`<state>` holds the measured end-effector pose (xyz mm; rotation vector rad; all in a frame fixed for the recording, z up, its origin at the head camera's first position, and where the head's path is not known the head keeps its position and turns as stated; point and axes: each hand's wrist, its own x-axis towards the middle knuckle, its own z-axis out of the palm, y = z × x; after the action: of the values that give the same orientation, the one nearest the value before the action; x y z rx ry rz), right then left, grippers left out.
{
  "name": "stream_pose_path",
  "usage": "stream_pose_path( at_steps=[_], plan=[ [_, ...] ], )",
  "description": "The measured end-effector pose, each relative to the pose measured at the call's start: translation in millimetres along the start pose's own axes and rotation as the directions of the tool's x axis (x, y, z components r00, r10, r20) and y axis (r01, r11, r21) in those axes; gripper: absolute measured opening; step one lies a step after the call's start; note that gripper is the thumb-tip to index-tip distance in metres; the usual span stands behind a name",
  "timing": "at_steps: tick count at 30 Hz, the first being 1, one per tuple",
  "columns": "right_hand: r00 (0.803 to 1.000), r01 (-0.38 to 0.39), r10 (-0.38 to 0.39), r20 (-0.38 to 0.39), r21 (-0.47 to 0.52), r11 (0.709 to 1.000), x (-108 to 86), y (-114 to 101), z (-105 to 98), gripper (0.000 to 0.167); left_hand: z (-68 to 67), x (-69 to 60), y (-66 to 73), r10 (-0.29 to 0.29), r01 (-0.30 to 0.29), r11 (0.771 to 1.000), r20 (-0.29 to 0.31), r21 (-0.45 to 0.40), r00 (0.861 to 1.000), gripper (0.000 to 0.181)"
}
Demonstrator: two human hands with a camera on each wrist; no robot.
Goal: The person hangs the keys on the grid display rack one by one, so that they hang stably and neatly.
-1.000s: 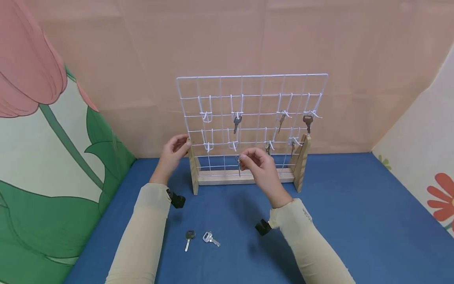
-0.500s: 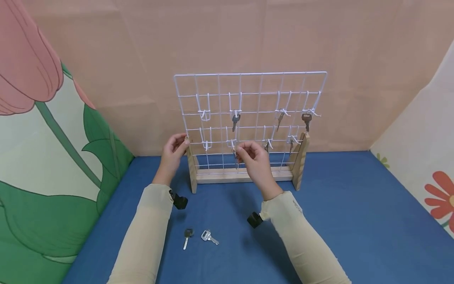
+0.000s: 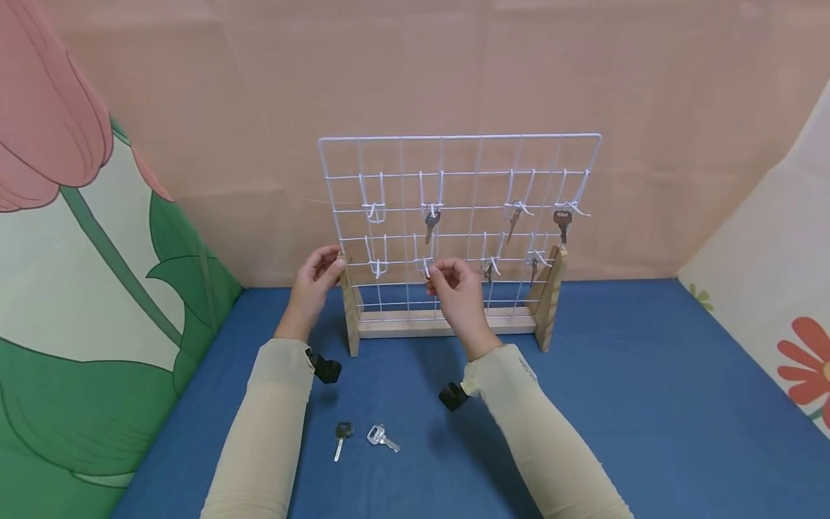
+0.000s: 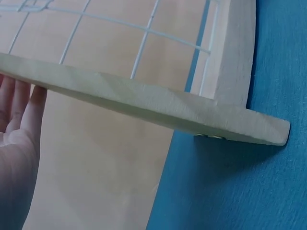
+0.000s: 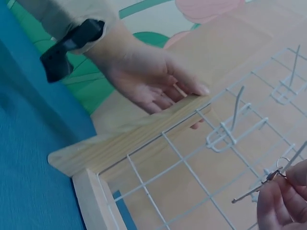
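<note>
The left hand (image 3: pixel 313 288) holds the top of the rack's left wooden upright (image 3: pixel 352 310), thumb in front; the left wrist view shows its fingers against the upright (image 4: pixel 144 100). In the right wrist view the right hand (image 5: pixel 285 199) pinches a key (image 5: pixel 249 194) with a small ring (image 5: pixel 283 165), right by a white hook. In the head view the right hand (image 3: pixel 459 299) is at the lower-row hook (image 3: pixel 426 267), second from the left, and mostly hides that key. Two keys lie on the blue cloth: one dark-headed (image 3: pixel 343 431), one silver (image 3: pixel 382 437).
The white wire grid (image 3: pixel 460 135) carries two rows of hooks. Keys hang on the upper row, such as one (image 3: pixel 431 225) above the right hand and one (image 3: pixel 563 225) at the far right, and on the lower row's right side. A tan backdrop (image 3: pixel 402 65) stands behind.
The right hand has moved up and slightly left with its key, from below the lower hooks to the second hook. The left hand has stayed at the upright.
</note>
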<state>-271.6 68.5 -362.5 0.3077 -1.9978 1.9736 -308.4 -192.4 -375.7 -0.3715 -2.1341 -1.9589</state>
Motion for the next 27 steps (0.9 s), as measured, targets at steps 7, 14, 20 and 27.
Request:
stream_pose_path(
  at_steps=[7,14,20,27],
  plan=[
    [0.999,-0.043,0.043,-0.031,-0.016,0.999,-4.3,-3,0,0.010,-4.8,-2.4,7.4,-0.021,0.021,1.000,0.040,-0.006,0.999,0.046],
    [0.989,-0.119,0.127,0.076,-0.103,0.988,-37.2,-6,-9,0.010,-2.0,-1.9,2.3,-0.005,0.007,0.999,0.047,-0.042,0.999,0.045],
    [0.933,-0.071,0.125,0.336,-0.168,0.983,-66.9,2,-13,0.007,-1.3,-0.9,3.8,-0.021,0.025,0.998,0.063,-0.064,0.998,0.049],
    [0.747,-0.022,0.201,0.633,-0.279,0.960,-93.7,30,-8,0.004,-4.7,0.7,2.8,-0.043,0.046,0.998,0.071,-0.047,0.997,0.049]
  ],
)
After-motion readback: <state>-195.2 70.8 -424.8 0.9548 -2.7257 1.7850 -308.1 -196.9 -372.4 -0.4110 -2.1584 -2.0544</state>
